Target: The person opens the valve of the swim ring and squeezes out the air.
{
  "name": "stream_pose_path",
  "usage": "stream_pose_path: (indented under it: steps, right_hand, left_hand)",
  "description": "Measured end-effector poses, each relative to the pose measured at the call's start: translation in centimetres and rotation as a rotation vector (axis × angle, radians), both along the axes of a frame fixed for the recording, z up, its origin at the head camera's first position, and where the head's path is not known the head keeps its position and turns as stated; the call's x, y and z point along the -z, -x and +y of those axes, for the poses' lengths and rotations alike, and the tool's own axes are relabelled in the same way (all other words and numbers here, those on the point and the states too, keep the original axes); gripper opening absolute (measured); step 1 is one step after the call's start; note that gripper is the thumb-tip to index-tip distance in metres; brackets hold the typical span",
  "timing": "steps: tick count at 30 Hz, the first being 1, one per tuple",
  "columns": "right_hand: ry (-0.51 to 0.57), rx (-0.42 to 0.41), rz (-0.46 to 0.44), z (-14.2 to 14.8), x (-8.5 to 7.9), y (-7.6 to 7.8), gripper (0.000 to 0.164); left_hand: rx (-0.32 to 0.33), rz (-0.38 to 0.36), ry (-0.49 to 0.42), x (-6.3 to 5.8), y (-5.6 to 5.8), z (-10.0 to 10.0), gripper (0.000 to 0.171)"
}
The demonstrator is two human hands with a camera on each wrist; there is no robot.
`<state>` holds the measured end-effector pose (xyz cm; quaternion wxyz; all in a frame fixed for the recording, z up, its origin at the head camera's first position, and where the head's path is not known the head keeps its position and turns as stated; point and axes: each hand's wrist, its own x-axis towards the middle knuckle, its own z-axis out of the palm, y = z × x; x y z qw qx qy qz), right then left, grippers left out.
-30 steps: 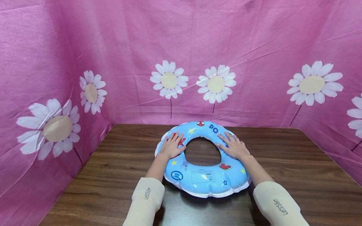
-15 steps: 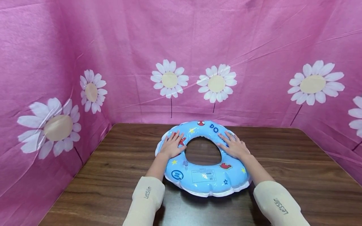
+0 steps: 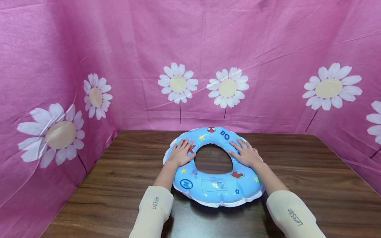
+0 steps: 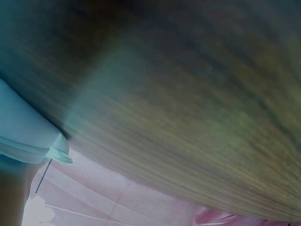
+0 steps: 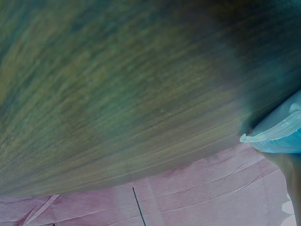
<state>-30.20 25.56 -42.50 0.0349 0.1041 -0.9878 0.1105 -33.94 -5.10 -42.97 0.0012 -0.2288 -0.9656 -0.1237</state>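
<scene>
A light blue inflatable swim ring (image 3: 214, 190) with printed stars, letters and red figures lies flat on the wooden table. On its left side rests my left hand (image 3: 180, 154), palm down with the fingers spread. My right hand (image 3: 245, 154) lies the same way on the ring's right side, fingers straight and apart. The left wrist view catches a pale edge of the swim ring (image 4: 28, 129) at the left. In the right wrist view, the swim ring's rim (image 5: 277, 129) shows at the right. Both palms are hidden from above.
The dark wood table (image 3: 119, 185) extends to both sides of the ring. A pink curtain (image 3: 202, 39) printed with white daisies hangs behind the table and along its sides. Beige sleeves (image 3: 156, 205) cover the forearms.
</scene>
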Motion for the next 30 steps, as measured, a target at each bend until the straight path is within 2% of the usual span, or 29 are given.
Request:
stream_pose_path:
  steps: [30]
  right_hand:
    - [-0.002,0.004,-0.004,0.13,0.43,0.18,0.067]
  left_hand:
    - [-0.003,-0.006,-0.003,0.01,0.00,0.06,0.064]
